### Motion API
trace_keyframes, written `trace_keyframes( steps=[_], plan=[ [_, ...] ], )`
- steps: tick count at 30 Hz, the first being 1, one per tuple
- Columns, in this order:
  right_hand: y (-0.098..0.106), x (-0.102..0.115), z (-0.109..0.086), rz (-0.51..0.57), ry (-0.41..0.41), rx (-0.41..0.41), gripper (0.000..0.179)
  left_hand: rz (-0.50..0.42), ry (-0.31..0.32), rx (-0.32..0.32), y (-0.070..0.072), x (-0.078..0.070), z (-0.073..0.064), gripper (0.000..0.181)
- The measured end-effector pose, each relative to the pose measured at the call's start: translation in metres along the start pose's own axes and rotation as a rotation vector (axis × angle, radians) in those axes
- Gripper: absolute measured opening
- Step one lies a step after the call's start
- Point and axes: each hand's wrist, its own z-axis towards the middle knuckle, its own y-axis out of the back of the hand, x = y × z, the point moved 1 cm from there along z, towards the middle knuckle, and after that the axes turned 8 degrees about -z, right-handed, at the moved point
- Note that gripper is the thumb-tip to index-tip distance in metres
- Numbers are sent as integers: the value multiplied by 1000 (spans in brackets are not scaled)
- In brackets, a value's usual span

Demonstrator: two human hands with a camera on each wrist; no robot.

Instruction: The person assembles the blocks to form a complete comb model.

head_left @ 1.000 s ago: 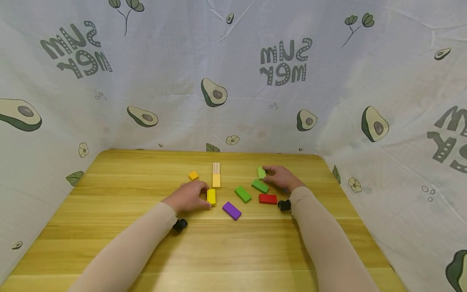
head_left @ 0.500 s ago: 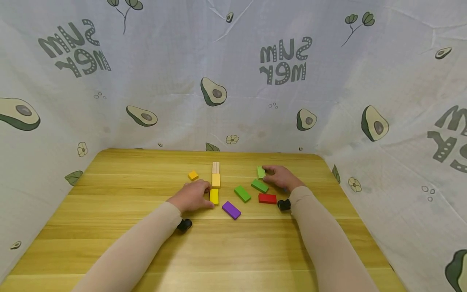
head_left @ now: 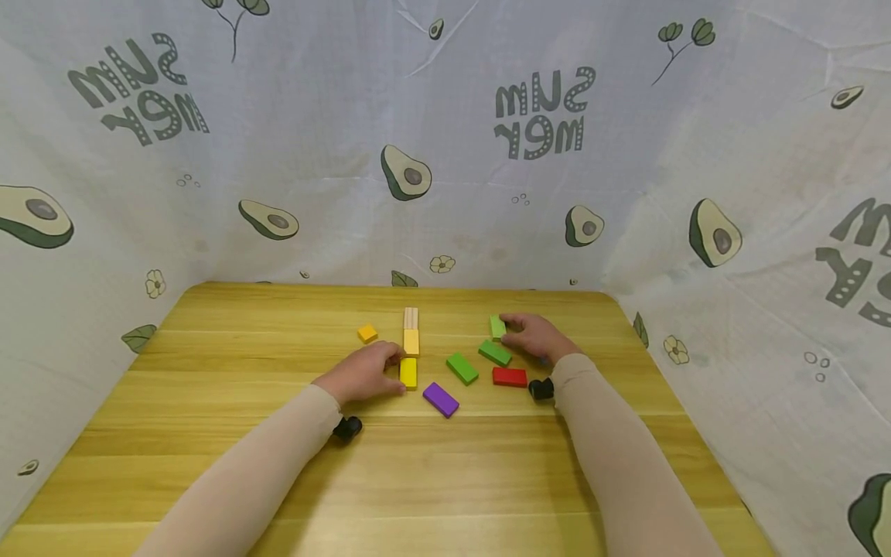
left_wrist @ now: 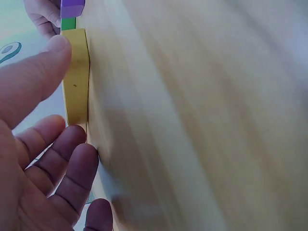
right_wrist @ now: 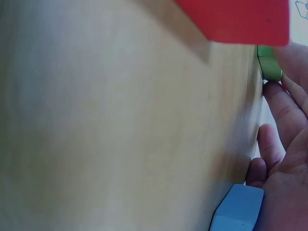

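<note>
The yellow block (head_left: 408, 374) lies lengthwise at the near end of a column, with a pale yellow block (head_left: 411, 343) and a bare wood block (head_left: 411, 318) beyond it. Close on its left is my left hand (head_left: 362, 373), thumb and fingers loosely spread; in the left wrist view the fingertips (left_wrist: 76, 134) stand by one end of the block. Farther right, my right hand (head_left: 537, 337) holds a light green block (head_left: 497, 327) by its ends between thumb and finger. A blue block (right_wrist: 238, 209) lies under the right palm, mostly hidden in the head view.
Between the hands lie a purple block (head_left: 441, 400), a green block (head_left: 462, 369), a darker green block (head_left: 494, 353) and a red block (head_left: 510, 377). An orange block (head_left: 367, 333) sits beyond the left hand. A printed cloth (head_left: 459, 224) hangs behind the wooden table (head_left: 445, 480).
My left hand slid the yellow block right, into line with the pale yellow one, then drew slightly back left from it. The right hand and its light green block stayed in place.
</note>
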Motion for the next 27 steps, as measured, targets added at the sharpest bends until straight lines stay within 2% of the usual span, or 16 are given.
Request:
trace_keyframes(
  steps=[6, 14, 27],
  plan=[
    [0, -1, 0, 0, 8, -1, 64, -2, -23, -7, -3, -1, 3, 60],
    [0, 0, 1, 3, -1, -3, 64, 6, -18, -11, -5, -1, 7, 60],
    [1, -2, 3, 25, 3, 12, 66, -13, -13, -24, -3, -4, 5, 58]
  ],
)
